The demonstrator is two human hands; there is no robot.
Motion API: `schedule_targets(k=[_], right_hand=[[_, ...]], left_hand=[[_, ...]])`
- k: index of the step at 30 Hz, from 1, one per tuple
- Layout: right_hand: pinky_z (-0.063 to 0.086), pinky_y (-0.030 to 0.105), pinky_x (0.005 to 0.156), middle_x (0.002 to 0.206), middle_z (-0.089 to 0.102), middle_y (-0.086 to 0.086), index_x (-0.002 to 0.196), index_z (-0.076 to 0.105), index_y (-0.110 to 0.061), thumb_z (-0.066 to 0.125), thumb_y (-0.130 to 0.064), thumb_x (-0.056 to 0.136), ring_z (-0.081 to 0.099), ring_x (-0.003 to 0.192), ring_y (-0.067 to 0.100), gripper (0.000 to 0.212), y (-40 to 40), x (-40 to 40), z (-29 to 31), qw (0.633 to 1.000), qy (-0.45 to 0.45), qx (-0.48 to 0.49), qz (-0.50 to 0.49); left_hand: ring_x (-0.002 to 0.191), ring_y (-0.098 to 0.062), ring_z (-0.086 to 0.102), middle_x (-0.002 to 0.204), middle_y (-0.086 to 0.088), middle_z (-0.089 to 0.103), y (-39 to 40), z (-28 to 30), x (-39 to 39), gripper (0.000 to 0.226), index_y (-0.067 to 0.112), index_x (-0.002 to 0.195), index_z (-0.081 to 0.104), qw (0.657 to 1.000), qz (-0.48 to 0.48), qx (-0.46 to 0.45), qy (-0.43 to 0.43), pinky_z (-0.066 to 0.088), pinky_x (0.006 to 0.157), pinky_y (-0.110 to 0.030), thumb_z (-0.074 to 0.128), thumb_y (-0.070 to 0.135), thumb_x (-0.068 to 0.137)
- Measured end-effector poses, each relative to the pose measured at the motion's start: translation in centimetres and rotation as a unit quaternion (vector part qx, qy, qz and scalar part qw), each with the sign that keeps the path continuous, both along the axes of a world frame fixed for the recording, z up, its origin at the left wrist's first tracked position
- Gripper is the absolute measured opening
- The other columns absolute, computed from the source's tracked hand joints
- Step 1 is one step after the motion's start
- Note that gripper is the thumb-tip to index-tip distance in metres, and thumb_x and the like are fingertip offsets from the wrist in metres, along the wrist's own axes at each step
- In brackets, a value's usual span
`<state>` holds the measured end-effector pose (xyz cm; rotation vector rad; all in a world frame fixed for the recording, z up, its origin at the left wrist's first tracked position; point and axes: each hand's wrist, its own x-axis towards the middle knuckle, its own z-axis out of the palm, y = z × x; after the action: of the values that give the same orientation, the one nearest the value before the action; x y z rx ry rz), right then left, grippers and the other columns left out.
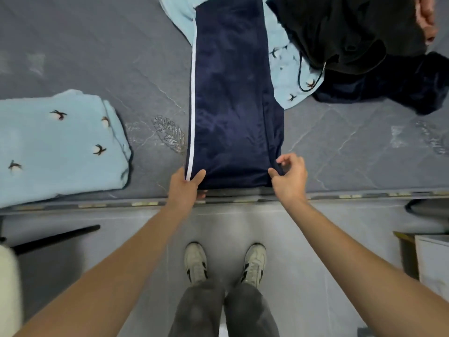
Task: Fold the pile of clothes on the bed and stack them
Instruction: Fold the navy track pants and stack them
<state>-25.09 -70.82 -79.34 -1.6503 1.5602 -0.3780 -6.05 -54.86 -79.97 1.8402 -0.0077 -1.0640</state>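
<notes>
Navy trousers (pixel 233 105) laid lengthwise at frame centre on grey bed (pixel 97 57), left hand (pixel 185 184) and right hand (pixel 289 177) each pinching a near corner, folded light-blue garment (pixel 58 147) at left

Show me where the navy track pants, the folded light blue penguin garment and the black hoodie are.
navy track pants (pixel 233 113): head view, middle of the flat leg panel.
folded light blue penguin garment (pixel 60 147): head view, centre of its top face.
black hoodie (pixel 345 27): head view, on the bunched body fabric.

Trousers (pixel 233 105) mid-bed (pixel 97 57); folded garment (pixel 58 147) left; unfolded pile (pixel 352 40) behind right.
</notes>
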Motion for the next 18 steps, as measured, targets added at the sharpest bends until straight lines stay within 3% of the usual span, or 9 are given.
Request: schedule_targets(k=[3,5,7,8,9,12,15,18], right_hand=[[0.051,0.041,0.092,0.107,0.049,0.004,0.101,0.057,-0.02,0.078,0.0,0.085,0.055,0.093,0.019,0.034,3.6,-2.8,-2.0,0.996,0.036,0.002,0.08],[0.051,0.037,0.093,0.112,0.046,0.002,0.112,0.055,-0.019,0.08,-0.003,0.086,0.052,0.094,0.016,0.04,4.8,-4.1,-3.3,0.992,0.042,-0.01,0.116],[0.049,0.036,0.098,0.122,0.042,0.002,0.124,0.052,-0.018,0.081,-0.006,0.085,0.052,0.104,0.017,0.051,5.1,-4.7,-3.9,0.985,0.052,-0.065,0.153],[0.048,0.039,0.099,0.127,0.04,0.005,0.129,0.05,-0.017,0.081,-0.007,0.084,0.05,0.11,0.022,0.056,5.2,-4.9,-4.2,0.973,0.076,-0.12,0.184],[0.047,0.042,0.098,0.132,0.04,0.007,0.133,0.049,-0.017,0.078,-0.008,0.083,0.047,0.114,0.026,0.059,5.3,-5.2,-4.4,0.951,0.116,-0.179,0.224],[0.044,0.045,0.094,0.148,0.04,0.01,0.142,0.048,-0.018,0.068,-0.008,0.082,0.047,0.123,0.033,0.064,5.9,-6.0,-4.7,0.885,0.164,-0.277,0.337],[0.032,0.045,0.121,0.168,0.026,0.008,0.158,0.036,-0.016,0.071,-0.016,0.084,0.029,0.153,0.03,0.082,6.0,-7.0,-5.4,0.83,0.17,-0.256,0.465],[0.019,0.046,0.129,0.175,0.003,0.004,0.166,0.014,-0.017,0.078,-0.016,0.082,0.005,0.162,0.024,0.106,5.5,-7.2,-6.2,0.773,0.252,-0.244,0.529]], left_hand=[[0.092,-0.036,0.074,0.102,-0.007,0.075,4.8,-1.9,-2.4,0.015,0.013,0.11,0.068,0.999,-0.032,0.037,-0.015,0.064,0.061,-0.036,0.075,0.019,0.097],[0.093,-0.036,0.073,0.098,-0.001,0.073,6.7,-3.3,-3.3,0.016,0.017,0.106,0.063,0.998,-0.038,0.045,-0.032,0.064,0.065,-0.041,0.076,0.021,0.096],[0.093,-0.025,0.072,0.1,0.006,0.07,7.4,-4.0,-3.5,0.027,0.022,0.11,0.054,0.994,-0.043,0.048,-0.084,0.064,0.075,-0.044,0.076,0.024,0.096],[0.094,-0.016,0.069,0.102,0.011,0.066,7.8,-4.4,-3.7,0.035,0.026,0.115,0.048,0.984,-0.066,0.068,-0.151,0.061,0.079,-0.042,0.076,0.028,0.095],[0.098,-0.012,0.065,0.106,0.013,0.062,8.2,-4.6,-3.8,0.042,0.028,0.12,0.045,0.958,-0.103,0.1,-0.249,0.057,0.082,-0.039,0.076,0.033,0.093],[0.116,-0.023,0.05,0.129,0.001,0.048,9.6,-4.8,-4.0,0.053,0.022,0.132,0.046,0.807,-0.235,0.156,-0.519,0.044,0.092,-0.04,0.07,0.038,0.088],[0.151,-0.028,0.034,0.164,-0.004,0.033,10.1,-4.9,-4.1,0.071,0.018,0.155,0.039,0.721,-0.397,0.073,-0.563,0.035,0.118,-0.047,0.063,0.036,0.091],[0.162,-0.027,0.008,0.175,-0.002,0.011,9.4,-5.4,-3.7,0.092,0.022,0.166,0.021,0.667,-0.487,0.098,-0.555,0.018,0.129,-0.05,0.069,0.033,0.088]])
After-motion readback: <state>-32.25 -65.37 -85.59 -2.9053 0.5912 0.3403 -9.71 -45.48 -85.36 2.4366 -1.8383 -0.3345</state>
